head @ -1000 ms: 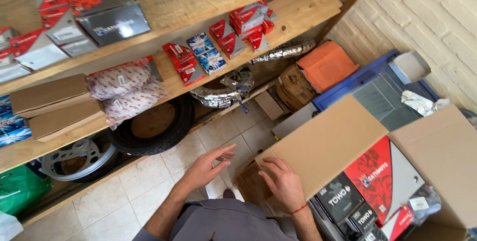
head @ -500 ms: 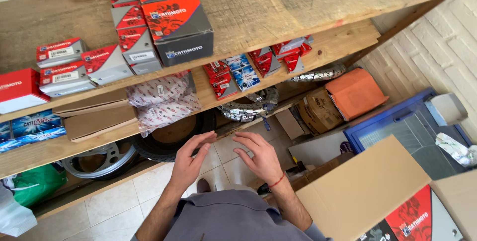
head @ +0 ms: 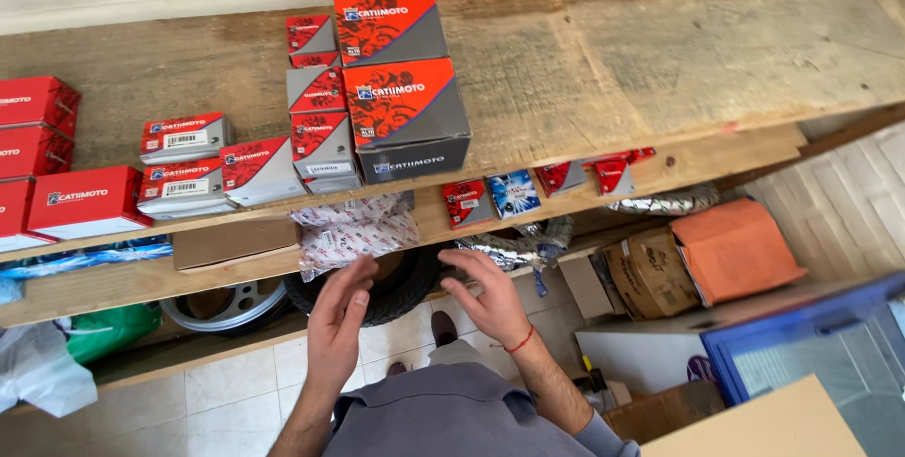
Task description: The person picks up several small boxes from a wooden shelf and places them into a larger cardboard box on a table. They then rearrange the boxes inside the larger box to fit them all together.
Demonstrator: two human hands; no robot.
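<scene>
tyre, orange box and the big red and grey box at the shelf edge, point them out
tyre (head: pixel 407 289), head view, on its black tread right of the left hand
orange box (head: pixel 737 248), head view, on its orange top face
big red and grey box (head: pixel 403 104), head view, on its red top face

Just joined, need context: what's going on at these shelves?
A person stands facing wooden shelves stocked with red and grey boxes. Both hands are raised, open and empty: the left hand and the right hand, with a red string at its wrist, hover in front of a tyre on the lowest level. Neither hand touches anything. An orange box sits to the right.
</scene>
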